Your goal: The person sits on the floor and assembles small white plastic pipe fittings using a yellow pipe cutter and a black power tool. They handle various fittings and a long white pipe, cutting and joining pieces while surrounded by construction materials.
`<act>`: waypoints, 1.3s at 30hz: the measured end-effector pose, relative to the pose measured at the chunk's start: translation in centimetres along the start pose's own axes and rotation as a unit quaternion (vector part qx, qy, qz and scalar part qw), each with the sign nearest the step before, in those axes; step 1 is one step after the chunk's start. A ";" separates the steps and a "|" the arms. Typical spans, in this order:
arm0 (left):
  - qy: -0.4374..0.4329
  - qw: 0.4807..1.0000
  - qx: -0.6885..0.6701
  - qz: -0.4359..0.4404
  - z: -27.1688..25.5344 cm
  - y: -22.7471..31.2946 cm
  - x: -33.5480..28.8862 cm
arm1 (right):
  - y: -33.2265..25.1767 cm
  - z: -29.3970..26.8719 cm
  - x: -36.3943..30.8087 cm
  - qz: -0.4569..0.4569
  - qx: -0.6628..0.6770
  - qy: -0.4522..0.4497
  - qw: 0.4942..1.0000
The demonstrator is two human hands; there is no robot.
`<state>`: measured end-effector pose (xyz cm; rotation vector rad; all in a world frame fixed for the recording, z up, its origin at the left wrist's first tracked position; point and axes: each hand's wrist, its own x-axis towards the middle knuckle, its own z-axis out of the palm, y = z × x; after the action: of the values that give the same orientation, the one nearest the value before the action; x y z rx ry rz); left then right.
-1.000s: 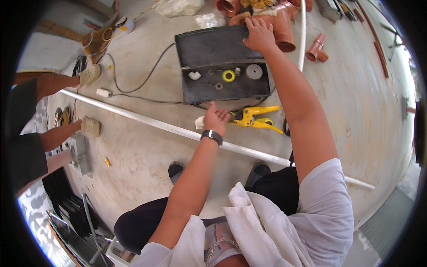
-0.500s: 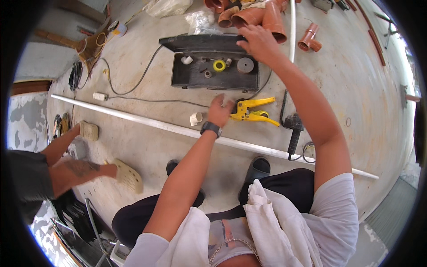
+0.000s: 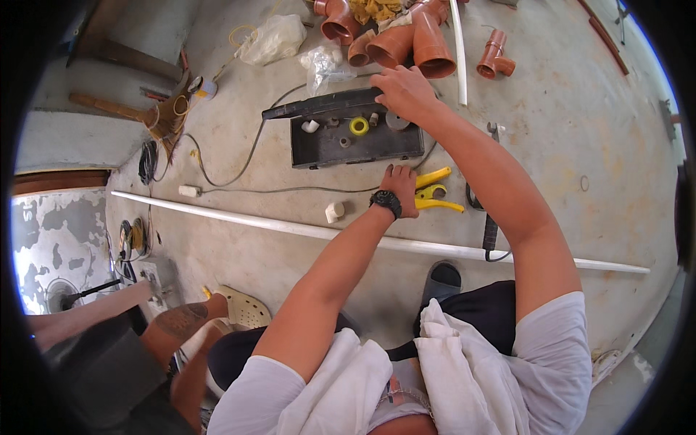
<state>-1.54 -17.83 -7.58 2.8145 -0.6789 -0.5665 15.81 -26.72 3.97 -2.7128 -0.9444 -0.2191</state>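
Your right hand [image 3: 407,93] is pinching the half-open lid [image 3: 319,105] of the box [image 3: 355,159], apparently the step in hand. Your left hand [image 3: 397,191] is partly covering the cutter [image 3: 433,176] on the floor, its grip not showing. Next is likely calling for steady fingers.

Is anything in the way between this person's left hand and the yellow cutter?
Nothing visible. The left hand is right at the yellow cutter, covering its left part; how firm its grip is, I can't tell. The white pipe lies nearer the person, not between them.
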 end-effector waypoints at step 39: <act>0.077 0.993 0.015 -0.083 -8.3 -19.0 1.4 | 2.8 0.8 2.8 0.030 0.096 0.014 0.995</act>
<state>10.54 -1.02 -5.58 2.9237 -0.4295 -0.3608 19.80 -26.96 3.28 -2.5508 -0.8305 -0.1454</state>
